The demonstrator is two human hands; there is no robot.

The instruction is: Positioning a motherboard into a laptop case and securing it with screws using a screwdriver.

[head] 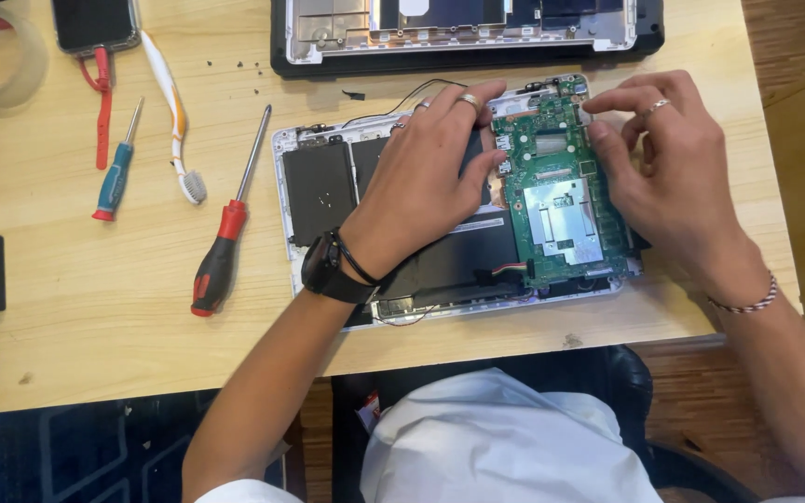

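Wooden tabletop (95,307) bearing an opened laptop base (328,177) at centre. Left hand (426,177) lies flat, fingers spread, on the black battery, holding nothing. Right hand (668,168), at 3 o'clock, touches the green circuit board's (561,186) edge; its pinch apparently narrow. Red-handled screwdriver (219,261) at 9 o'clock.

Colours on the light wooden table (95,307)

Green circuit board (561,186) with silver shield; black battery (319,191); red-and-black screwdriver (221,251); blue-and-red small screwdriver (115,177); white-and-orange toothbrush (174,116); black wristwatch (328,268).
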